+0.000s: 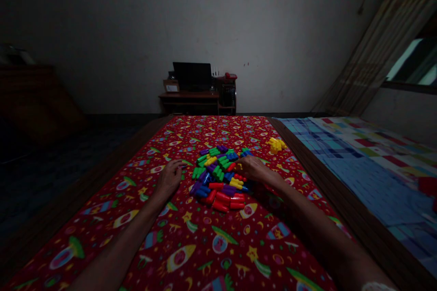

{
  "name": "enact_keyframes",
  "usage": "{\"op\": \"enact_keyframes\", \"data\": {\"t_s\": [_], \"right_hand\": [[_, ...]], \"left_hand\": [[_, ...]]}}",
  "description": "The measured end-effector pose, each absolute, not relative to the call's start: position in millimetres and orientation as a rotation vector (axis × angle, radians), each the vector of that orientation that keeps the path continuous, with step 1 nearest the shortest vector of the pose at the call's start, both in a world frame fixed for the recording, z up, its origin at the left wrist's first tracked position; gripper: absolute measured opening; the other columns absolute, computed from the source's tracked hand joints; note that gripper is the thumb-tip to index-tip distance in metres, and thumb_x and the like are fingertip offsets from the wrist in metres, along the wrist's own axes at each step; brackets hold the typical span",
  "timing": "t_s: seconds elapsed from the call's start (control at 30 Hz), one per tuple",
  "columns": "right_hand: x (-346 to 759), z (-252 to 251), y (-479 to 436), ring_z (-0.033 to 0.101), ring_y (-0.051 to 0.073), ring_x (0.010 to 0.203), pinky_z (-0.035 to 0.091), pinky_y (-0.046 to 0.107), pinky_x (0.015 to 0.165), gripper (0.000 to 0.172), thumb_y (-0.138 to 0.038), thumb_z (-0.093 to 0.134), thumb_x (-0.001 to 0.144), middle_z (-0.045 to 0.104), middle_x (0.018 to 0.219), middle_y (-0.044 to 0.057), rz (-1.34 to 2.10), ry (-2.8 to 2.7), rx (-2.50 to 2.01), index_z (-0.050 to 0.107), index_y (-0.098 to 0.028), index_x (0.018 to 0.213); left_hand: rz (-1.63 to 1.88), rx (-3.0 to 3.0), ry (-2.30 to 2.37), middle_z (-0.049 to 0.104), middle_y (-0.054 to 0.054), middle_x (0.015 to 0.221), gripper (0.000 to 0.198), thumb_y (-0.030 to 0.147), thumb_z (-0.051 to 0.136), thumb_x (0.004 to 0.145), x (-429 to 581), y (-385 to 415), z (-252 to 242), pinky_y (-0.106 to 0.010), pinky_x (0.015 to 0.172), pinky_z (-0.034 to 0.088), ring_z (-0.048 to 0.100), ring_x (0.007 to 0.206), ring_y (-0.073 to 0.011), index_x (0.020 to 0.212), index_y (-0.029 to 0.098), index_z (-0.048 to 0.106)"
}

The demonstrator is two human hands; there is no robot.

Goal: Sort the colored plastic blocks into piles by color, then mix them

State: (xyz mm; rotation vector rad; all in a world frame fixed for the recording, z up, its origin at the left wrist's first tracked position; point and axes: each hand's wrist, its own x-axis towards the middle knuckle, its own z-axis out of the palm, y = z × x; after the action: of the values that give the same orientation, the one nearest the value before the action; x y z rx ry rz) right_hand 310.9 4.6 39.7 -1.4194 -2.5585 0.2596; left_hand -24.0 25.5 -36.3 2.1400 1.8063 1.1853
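A pile of plastic building blocks [218, 173] in green, red, blue, purple and yellow lies on a red patterned cloth [201, 236]. My left hand [170, 175] rests on the cloth just left of the pile, its fingers loosely stretched and holding nothing. At the pile's right side, my right hand [252, 168] bends its fingers down with the tips together at a red block [231, 167]. The fingers partly hide that block and some pieces beneath. Farther back on the right stands a cluster of joined yellow blocks [276, 145], apart from the pile.
Along the right side is a bed with a blue checked sheet [307, 145] and a patchwork cover [362, 141]. Beyond the cloth, a low desk [189, 95] carries a dark monitor [193, 75] and a red telephone [231, 76]. A wooden cabinet [34, 100] stands left.
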Motion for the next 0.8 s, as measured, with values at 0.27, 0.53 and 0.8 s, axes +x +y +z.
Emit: {"op": "enact_keyframes", "data": {"t_s": [0.27, 0.53, 0.8], "right_hand": [[382, 70, 28, 0.067, 0.023, 0.091, 0.048, 0.030, 0.079, 0.038, -0.030, 0.060, 0.083, 0.073, 0.103, 0.010, 0.035, -1.924, -1.678, 0.068, -0.017, 0.118], [438, 27, 26, 0.063, 0.027, 0.107, 0.047, 0.033, 0.086, 0.046, -0.026, 0.052, 0.085, 0.066, 0.120, 0.018, -0.065, -1.629, -2.184, 0.060, -0.011, 0.128], [393, 71, 16, 0.064, 0.019, 0.077, 0.040, 0.025, 0.066, 0.035, -0.027, 0.042, 0.091, 0.072, 0.088, 0.012, -0.148, -1.831, -1.873, 0.072, -0.012, 0.099]], "left_hand": [[1.157, 2.143, 1.798, 0.068, -0.011, 0.106, 0.036, 0.030, 0.038, 0.082, -26, 26, -37, -0.044, 0.100, 0.047, 0.061, 0.106, -0.0253, 0.085, 0.018, 0.071], [1.140, 2.166, 1.815, 0.067, -0.012, 0.108, 0.037, 0.030, 0.037, 0.083, -27, 27, -38, -0.044, 0.099, 0.047, 0.061, 0.106, -0.0261, 0.086, 0.017, 0.071], [1.156, 2.168, 1.829, 0.068, -0.012, 0.108, 0.038, 0.031, 0.036, 0.083, -25, 27, -38, -0.042, 0.098, 0.048, 0.061, 0.105, -0.0253, 0.084, 0.018, 0.071]]}}
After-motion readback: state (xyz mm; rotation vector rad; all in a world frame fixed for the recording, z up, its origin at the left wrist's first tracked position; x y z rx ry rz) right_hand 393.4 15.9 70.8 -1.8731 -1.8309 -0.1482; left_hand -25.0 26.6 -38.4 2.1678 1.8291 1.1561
